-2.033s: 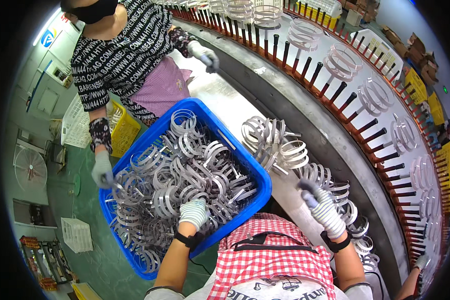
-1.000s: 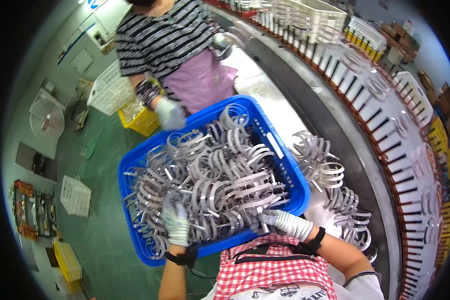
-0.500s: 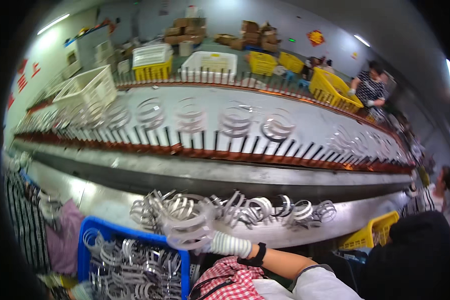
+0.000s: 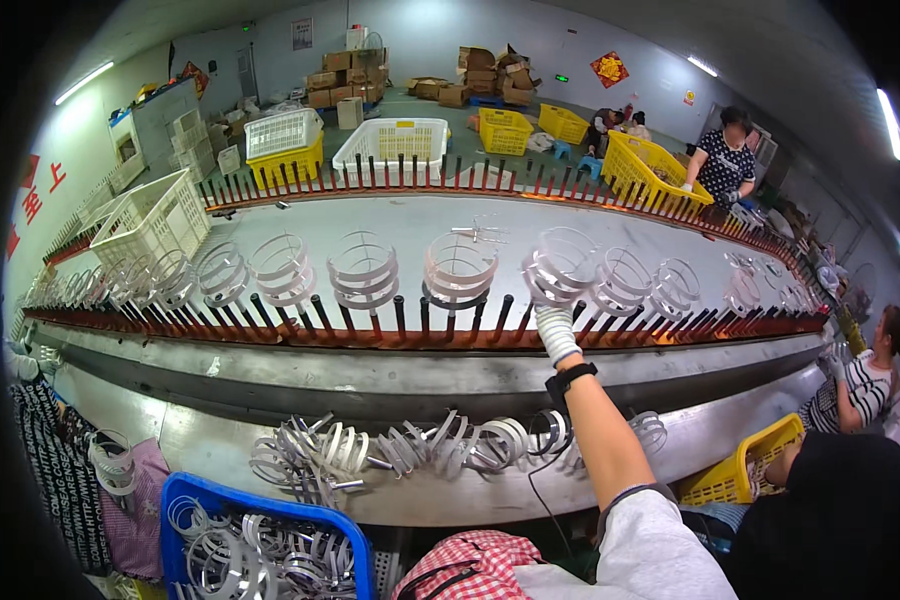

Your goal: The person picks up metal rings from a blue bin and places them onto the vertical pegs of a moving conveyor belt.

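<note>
My right hand (image 4: 557, 331), in a white striped glove, reaches forward over the near edge of the conveyor. Its fingers are closed on the lower part of a ring frame (image 4: 563, 262), a set of pale, shiny hoops one above another. The frame is upright at the belt, between similar ones; whether it rests there I cannot tell. Below my arm, more silvery ring frames (image 4: 505, 440) lie tipped over along the metal bench (image 4: 200, 440). A blue crate (image 4: 360, 520) at the lower left holds many loose metal rings. My left hand is out of view.
Dark upright pegs (image 4: 400, 315) line the conveyor's reddish edge (image 4: 360, 335). A white crate (image 4: 155, 225) stands at its far left. A co-worker (image 4: 725, 160) stands by a yellow crate (image 4: 650, 170) across the belt; another person (image 4: 875, 370) is at right, near a yellow basket (image 4: 745, 465).
My right hand has moved forward and right, from above the bench beside the blue crate to the conveyor, carrying the ring frame. The view has shifted slightly.
</note>
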`<act>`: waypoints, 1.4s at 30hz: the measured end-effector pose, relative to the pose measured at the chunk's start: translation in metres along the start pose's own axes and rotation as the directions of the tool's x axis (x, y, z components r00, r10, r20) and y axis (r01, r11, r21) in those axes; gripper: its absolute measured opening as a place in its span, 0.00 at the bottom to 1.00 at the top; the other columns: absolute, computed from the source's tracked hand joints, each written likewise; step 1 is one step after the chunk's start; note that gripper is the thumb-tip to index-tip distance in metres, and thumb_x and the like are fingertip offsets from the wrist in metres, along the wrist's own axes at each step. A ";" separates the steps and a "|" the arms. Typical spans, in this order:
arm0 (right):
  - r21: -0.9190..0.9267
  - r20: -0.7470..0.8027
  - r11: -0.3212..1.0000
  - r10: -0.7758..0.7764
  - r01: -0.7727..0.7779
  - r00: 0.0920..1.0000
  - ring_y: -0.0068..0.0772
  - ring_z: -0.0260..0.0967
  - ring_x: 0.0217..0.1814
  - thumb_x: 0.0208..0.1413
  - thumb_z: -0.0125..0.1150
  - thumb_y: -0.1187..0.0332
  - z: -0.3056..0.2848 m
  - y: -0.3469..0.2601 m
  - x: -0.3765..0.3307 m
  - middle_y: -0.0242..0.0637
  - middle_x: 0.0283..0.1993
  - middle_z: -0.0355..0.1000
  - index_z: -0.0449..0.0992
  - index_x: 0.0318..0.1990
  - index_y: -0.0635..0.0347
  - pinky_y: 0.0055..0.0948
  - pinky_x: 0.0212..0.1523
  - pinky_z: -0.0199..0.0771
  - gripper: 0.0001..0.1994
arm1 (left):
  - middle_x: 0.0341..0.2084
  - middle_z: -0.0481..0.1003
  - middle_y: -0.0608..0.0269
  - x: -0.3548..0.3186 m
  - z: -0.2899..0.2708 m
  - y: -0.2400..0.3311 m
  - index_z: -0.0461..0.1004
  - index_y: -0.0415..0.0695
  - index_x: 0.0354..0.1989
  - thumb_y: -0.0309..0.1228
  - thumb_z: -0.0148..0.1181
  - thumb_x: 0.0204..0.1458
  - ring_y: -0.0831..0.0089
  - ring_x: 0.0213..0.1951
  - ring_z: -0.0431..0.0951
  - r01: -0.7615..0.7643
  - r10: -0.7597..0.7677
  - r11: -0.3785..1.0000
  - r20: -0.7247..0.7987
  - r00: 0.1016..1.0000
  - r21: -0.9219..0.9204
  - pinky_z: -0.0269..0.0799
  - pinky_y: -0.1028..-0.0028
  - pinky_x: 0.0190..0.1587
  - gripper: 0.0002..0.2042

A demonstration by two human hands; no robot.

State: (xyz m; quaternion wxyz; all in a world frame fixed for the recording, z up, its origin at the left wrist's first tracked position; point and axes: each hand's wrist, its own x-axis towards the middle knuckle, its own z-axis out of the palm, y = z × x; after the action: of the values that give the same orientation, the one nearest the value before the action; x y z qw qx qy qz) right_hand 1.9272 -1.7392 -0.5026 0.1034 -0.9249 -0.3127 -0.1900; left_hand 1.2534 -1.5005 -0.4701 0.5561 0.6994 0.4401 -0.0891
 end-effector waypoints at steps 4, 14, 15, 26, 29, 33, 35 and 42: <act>0.250 0.272 0.960 0.055 -0.126 0.961 0.52 0.66 0.47 0.54 0.43 0.51 0.001 -0.017 0.014 0.50 0.42 0.71 0.73 0.43 0.57 0.42 0.46 0.66 0.21 | 0.38 0.72 0.53 -0.009 0.051 0.040 0.68 0.43 0.46 0.34 0.53 0.49 0.56 0.37 0.75 0.010 -0.002 0.975 0.038 0.999 -0.221 0.71 0.59 0.35 0.16; 0.104 0.144 0.994 0.026 -0.041 0.989 0.41 0.74 0.36 0.51 0.46 0.60 -0.025 -0.015 -0.001 0.40 0.35 0.76 0.78 0.35 0.52 0.39 0.37 0.72 0.14 | 0.34 0.73 0.52 -0.001 0.181 0.167 0.68 0.40 0.45 0.33 0.53 0.50 0.57 0.36 0.76 0.027 0.177 0.746 0.237 0.955 -0.666 0.71 0.58 0.32 0.15; 0.013 0.337 1.000 0.002 -0.006 0.941 0.38 0.74 0.35 0.49 0.47 0.62 -0.034 -0.013 0.003 0.38 0.33 0.76 0.79 0.34 0.51 0.38 0.35 0.73 0.13 | 0.34 0.73 0.52 0.002 0.195 0.177 0.67 0.40 0.45 0.33 0.53 0.50 0.58 0.36 0.76 0.045 0.198 0.714 0.263 0.944 -0.698 0.72 0.58 0.31 0.15; 0.635 0.348 0.753 -0.475 0.170 0.808 0.48 0.71 0.41 0.53 0.52 0.61 -0.045 -0.013 -0.054 0.48 0.38 0.73 0.73 0.40 0.61 0.40 0.39 0.71 0.14 | 0.32 0.74 0.58 -0.025 0.310 0.240 0.65 0.38 0.49 0.37 0.54 0.53 0.71 0.30 0.73 -0.273 0.300 0.828 -0.023 0.954 -0.489 0.70 0.72 0.27 0.19; 0.974 0.200 0.126 -0.865 -0.186 0.460 0.38 0.67 0.47 0.54 0.53 0.61 -0.140 0.023 -0.113 0.47 0.44 0.71 0.68 0.48 0.67 0.32 0.47 0.66 0.19 | 0.30 0.75 0.61 -0.036 0.337 0.264 0.69 0.37 0.46 0.35 0.52 0.55 0.75 0.27 0.72 -0.298 0.334 0.846 0.003 0.943 -0.441 0.69 0.76 0.30 0.15; 0.895 0.031 -0.122 -0.942 -0.428 0.334 0.31 0.55 0.61 0.54 0.55 0.66 -0.187 0.063 -0.172 0.40 0.60 0.59 0.59 0.59 0.61 0.32 0.61 0.54 0.25 | 0.32 0.73 0.60 0.002 0.384 0.282 0.64 0.39 0.50 0.38 0.56 0.52 0.74 0.28 0.72 -0.379 0.483 0.839 0.214 0.849 -0.391 0.68 0.78 0.25 0.21; 0.988 -0.119 -0.041 -0.824 0.152 0.554 0.36 0.50 0.65 0.56 0.51 0.67 -0.175 0.084 -0.195 0.43 0.63 0.55 0.57 0.61 0.58 0.35 0.64 0.50 0.25 | 0.33 0.73 0.57 0.021 0.404 0.288 0.64 0.41 0.49 0.41 0.61 0.47 0.70 0.29 0.73 -0.330 0.406 0.909 0.355 0.842 -0.256 0.70 0.74 0.24 0.24; 0.425 -0.044 0.603 -0.731 0.675 0.681 0.41 0.52 0.64 0.55 0.47 0.59 -0.131 0.198 -0.224 0.40 0.62 0.55 0.51 0.64 0.53 0.39 0.64 0.49 0.29 | 0.34 0.74 0.57 0.029 0.481 0.335 0.71 0.39 0.41 0.33 0.55 0.51 0.76 0.31 0.74 -0.355 0.317 0.935 0.456 0.832 -0.001 0.69 0.75 0.37 0.13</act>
State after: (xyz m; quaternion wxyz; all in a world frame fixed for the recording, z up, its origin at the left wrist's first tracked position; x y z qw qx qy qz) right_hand 1.8482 -2.0559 -0.4911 0.1891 -0.6937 -0.6900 -0.0831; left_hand 1.6855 -1.8951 -0.4291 0.6197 0.7487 0.1659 -0.1672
